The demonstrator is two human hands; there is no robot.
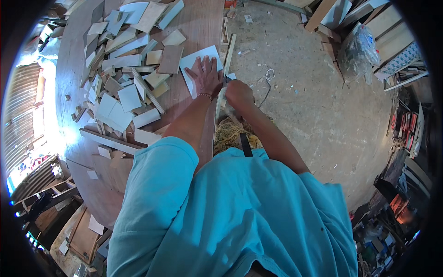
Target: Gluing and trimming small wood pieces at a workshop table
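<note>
My left hand (206,77) lies flat with spread fingers on a white board (187,62) at the table's edge, a thin bracelet at its wrist. Just right of it, my right hand (239,92) is closed around a dark tool (227,79), mostly hidden by the fingers, so its kind cannot be told. A small white piece (232,76) shows beside the tool, past the edge of the table. A dark cord (265,95) trails on the floor near the right hand. A long wooden strip (229,52) runs along the table edge beside the board.
A large heap of wood and white board offcuts (128,97) covers the left part of the wooden table (193,20). Scraps are scattered on the concrete floor (322,114) to the right. A clear plastic bag (361,52) and leaning boards (391,38) stand at the upper right.
</note>
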